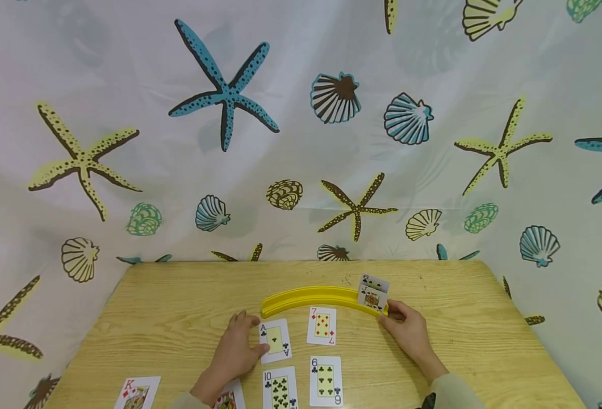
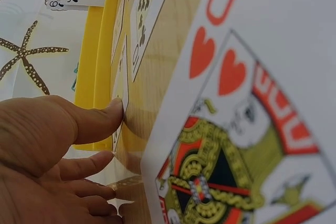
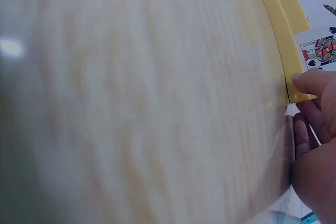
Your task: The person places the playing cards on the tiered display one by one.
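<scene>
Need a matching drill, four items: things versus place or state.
1 left hand
2 right hand
3 jack of spades
4 seven of diamonds

A stands in the yellow holder
B lies face up right of the ace of clubs
C has its thumb on the ace
D grips the holder's right end

Pairs: 1-C, 2-D, 3-A, 4-B

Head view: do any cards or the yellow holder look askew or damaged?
No damage shows on the cards or yellow holder. Only the ace, touched by the left hand, looks slightly crooked: its top edge slants against the seven's.
</scene>
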Available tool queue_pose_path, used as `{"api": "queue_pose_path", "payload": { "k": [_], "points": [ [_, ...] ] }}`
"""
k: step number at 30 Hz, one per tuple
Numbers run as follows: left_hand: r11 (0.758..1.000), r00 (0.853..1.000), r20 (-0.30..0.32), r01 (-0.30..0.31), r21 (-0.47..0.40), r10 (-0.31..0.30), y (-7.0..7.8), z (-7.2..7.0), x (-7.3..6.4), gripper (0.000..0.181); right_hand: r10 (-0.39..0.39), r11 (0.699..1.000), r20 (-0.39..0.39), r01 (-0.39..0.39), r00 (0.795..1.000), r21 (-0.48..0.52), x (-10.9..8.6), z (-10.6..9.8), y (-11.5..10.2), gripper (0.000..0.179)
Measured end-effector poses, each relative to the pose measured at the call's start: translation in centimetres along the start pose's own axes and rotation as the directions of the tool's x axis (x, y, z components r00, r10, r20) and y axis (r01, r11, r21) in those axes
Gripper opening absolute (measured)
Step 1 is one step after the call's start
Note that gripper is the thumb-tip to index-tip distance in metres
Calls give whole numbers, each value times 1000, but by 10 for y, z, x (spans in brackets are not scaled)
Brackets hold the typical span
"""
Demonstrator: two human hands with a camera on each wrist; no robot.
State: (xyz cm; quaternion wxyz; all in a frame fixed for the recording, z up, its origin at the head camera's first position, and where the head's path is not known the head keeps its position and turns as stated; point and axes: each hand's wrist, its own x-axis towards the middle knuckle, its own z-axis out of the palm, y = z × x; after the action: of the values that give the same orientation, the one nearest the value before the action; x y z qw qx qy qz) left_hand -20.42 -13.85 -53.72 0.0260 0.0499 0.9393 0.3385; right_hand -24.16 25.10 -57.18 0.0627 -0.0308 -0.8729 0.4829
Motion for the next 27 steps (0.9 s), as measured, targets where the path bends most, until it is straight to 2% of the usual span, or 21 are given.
{"api": "queue_pose_path", "payload": {
  "k": [13, 19, 23, 27],
  "points": [
    [1000, 1000, -11, 2, -20, -3, 4, -1, 0, 50, 14, 1000, 5, -14, 1000, 12, 0, -1, -2, 50],
    [999, 995, -101, -7, -40, 3, 5, 5, 0, 44, 24, 1000, 9, -24, 1000, 16, -1, 0, -2, 50],
    [992, 986, -162, 7, -127, -28, 6, 13, 3, 32, 22, 1000, 8, -22, 1000, 20, -1, -1, -3, 50],
    [976, 977, -211, -15, -217, -32, 8, 16, 6, 24, 20, 1000, 8, -20, 1000, 23, -1, -1, -2, 51]
  ]
}}
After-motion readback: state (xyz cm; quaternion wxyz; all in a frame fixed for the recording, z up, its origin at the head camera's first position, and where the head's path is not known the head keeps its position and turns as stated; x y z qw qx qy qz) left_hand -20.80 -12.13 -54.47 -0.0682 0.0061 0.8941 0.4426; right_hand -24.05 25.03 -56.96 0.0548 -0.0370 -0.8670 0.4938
